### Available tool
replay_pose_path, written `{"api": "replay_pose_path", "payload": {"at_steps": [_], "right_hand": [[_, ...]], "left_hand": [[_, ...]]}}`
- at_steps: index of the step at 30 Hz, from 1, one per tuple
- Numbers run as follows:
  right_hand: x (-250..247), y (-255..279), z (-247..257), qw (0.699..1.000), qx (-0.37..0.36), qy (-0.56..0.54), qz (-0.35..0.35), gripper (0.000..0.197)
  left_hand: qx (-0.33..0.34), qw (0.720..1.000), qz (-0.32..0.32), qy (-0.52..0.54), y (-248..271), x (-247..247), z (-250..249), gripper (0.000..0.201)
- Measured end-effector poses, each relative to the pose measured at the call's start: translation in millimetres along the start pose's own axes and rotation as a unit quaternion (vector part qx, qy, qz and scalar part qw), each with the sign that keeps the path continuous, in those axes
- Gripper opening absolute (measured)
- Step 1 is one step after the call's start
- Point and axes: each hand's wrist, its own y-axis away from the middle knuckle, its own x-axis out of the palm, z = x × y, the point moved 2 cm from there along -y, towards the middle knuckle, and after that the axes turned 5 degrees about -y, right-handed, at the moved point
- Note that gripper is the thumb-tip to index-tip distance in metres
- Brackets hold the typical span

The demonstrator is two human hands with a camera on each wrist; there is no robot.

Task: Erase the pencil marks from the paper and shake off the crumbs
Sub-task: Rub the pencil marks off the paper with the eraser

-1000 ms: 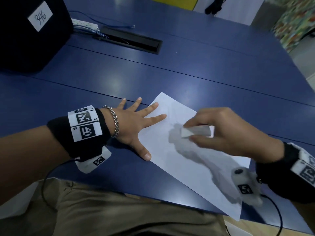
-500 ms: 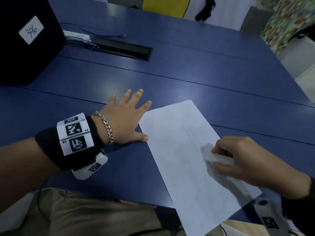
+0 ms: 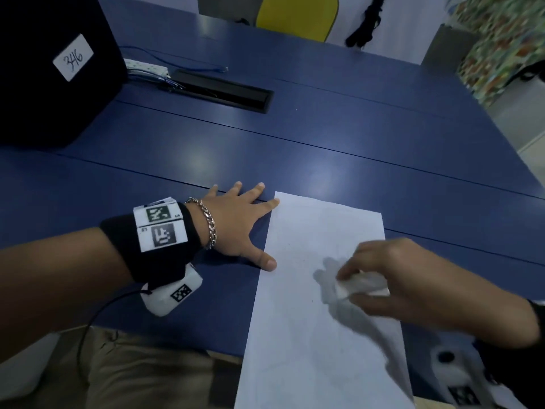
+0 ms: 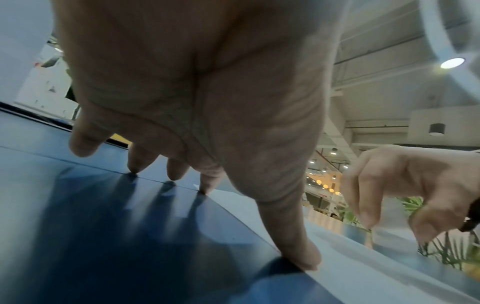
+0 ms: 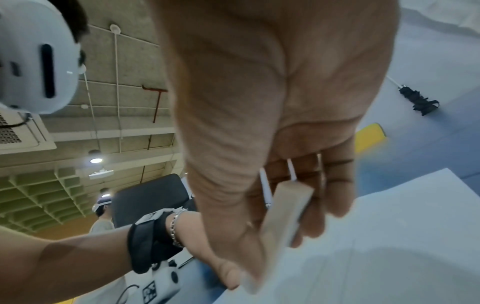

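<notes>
A white sheet of paper (image 3: 309, 349) lies on the blue table (image 3: 324, 149), its near end hanging past the table's front edge. Faint pencil marks and small crumbs show on it. My left hand (image 3: 236, 219) lies flat with fingers spread on the table at the paper's left edge; its thumb tip (image 4: 309, 261) and forefinger tip (image 3: 275, 203) touch that edge. My right hand (image 3: 392, 278) pinches a white block eraser (image 3: 358, 286) between thumb and fingers, over the middle of the sheet. In the right wrist view the eraser (image 5: 283, 222) points down at the paper (image 5: 376, 257).
A black box (image 3: 50, 69) with a white label reading 346 stands at the back left. Behind it lie a white power strip (image 3: 146, 67) and a black cable slot (image 3: 224, 91) set into the table. A yellow chair (image 3: 296, 16) stands beyond the far edge.
The paper has turned so its long side points toward me. My left hand slid off the sheet onto its left edge. My right hand with the eraser moved across the sheet and back to its middle.
</notes>
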Motion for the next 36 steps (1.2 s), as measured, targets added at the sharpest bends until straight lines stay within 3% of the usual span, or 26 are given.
{"api": "replay_pose_path", "payload": {"at_steps": [4, 7, 11, 14, 19, 23, 29, 33, 34, 36], "right_hand": [[-16.8, -51.7, -4.4, 0.994, -0.084, -0.031, -0.069, 0.030], [-23.4, -91.6, -9.2, 0.989, -0.100, -0.006, -0.111, 0.036], [-19.9, -120.0, -5.7, 0.986, -0.135, 0.014, -0.092, 0.029], [-13.6, -128.8, -2.9, 0.986, -0.155, 0.008, -0.063, 0.030], [-15.1, -133.5, -2.2, 0.985, -0.135, 0.019, -0.101, 0.026], [-13.0, -125.6, 2.3, 0.988, -0.154, -0.004, 0.013, 0.031], [-20.4, -145.4, -1.1, 0.980, -0.157, 0.021, -0.119, 0.028], [-13.0, -134.2, 4.5, 0.987, -0.161, -0.002, -0.018, 0.027], [-14.0, -133.2, 5.6, 0.987, -0.161, -0.002, -0.009, 0.027], [-23.1, -135.1, 0.0, 0.986, -0.154, -0.003, -0.059, 0.028]], "left_hand": [[-0.014, 1.000, -0.008, 0.021, -8.5, -7.7, 3.4, 0.140], [-0.021, 1.000, 0.004, 0.010, -12.1, -7.2, 2.6, 0.141], [-0.031, 0.999, 0.021, 0.017, -15.2, -5.6, 4.9, 0.145], [-0.032, 0.999, 0.028, 0.018, -15.8, -4.6, 5.3, 0.145], [-0.030, 0.999, 0.032, 0.023, -16.3, -4.5, 5.2, 0.146], [-0.033, 0.999, 0.032, 0.015, -16.9, -4.8, 4.6, 0.146], [-0.036, 0.999, 0.037, 0.007, -17.1, -4.8, 4.1, 0.147], [-0.038, 0.998, 0.041, 0.011, -15.4, -3.7, 2.2, 0.154], [-0.038, 0.998, 0.043, 0.009, -14.9, -4.1, 1.5, 0.155], [-0.034, 0.998, 0.047, 0.004, -14.4, -5.8, 0.6, 0.156]]}}
